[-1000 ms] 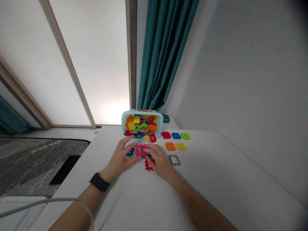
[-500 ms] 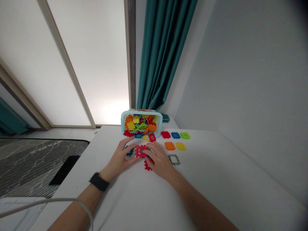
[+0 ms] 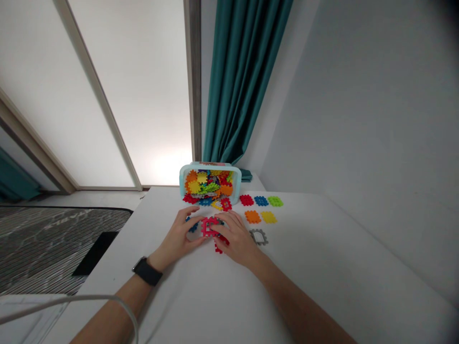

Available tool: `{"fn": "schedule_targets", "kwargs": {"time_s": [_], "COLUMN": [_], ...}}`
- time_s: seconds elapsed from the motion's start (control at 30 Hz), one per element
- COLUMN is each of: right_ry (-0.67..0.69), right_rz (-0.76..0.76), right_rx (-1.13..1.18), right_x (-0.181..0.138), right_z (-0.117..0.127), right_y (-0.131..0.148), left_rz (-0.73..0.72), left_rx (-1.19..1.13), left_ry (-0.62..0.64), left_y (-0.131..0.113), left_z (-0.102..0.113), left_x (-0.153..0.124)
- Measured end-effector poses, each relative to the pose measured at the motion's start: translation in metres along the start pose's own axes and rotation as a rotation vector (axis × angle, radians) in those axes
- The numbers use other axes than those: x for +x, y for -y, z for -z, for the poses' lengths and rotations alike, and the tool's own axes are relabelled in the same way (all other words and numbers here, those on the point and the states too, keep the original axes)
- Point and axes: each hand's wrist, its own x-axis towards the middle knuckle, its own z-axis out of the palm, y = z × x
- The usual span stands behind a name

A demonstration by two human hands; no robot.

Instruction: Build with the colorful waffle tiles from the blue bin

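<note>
Both hands meet over a red square frame piece (image 3: 209, 225) on the white table (image 3: 322, 267). My left hand (image 3: 179, 237), a black watch on its wrist, grips the piece's left side with thumb and fingers. My right hand (image 3: 234, 236) pinches its right side and covers part of another red piece (image 3: 217, 247) lying underneath. A blue piece (image 3: 192, 226) shows between the left fingers. Just beyond the hands a pale blue tub (image 3: 209, 183) lies tipped on its side, full of coloured toothed pieces, with several spilled at its mouth.
Right of the hands lie flat pieces in rows: red (image 3: 246, 199), blue (image 3: 261, 200), green (image 3: 275, 201), orange (image 3: 253, 217), yellow (image 3: 268, 217) and a grey frame (image 3: 258, 236). A teal curtain (image 3: 240, 81) hangs behind. A white cable (image 3: 89, 301) crosses the lower left; a mattress edge lies left.
The red frame piece has tilted and shifted slightly between my fingers. My right hand has slid a little left over the lower red piece. Both arms stay in place.
</note>
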Motion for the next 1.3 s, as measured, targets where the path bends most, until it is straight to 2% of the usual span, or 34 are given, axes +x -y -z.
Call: {"fn": "schedule_targets", "kwargs": {"time_s": [0.37,0.7,1.0,1.3], "right_ry": [0.02,0.013,0.083,0.142], "right_rz": [-0.025,-0.029,-0.095,-0.129], "right_rx": [0.074,0.038,0.012,0.05], "right_x": [-0.001,-0.001,0.003,0.008], "right_z": [-0.002,-0.001,0.01,0.024], "right_y": [-0.001,0.001,0.001,-0.012], "left_rz": [-0.011,-0.04,-0.019,-0.034], "left_rx": [-0.003,0.061,0.066,0.074], "left_ry": [0.003,-0.007,-0.019,-0.019], "left_y": [0.001,-0.001,-0.007,-0.011], "left_z": [-0.002,0.0,-0.004,-0.015], "left_x": [-0.002,0.0,0.004,0.016]}}
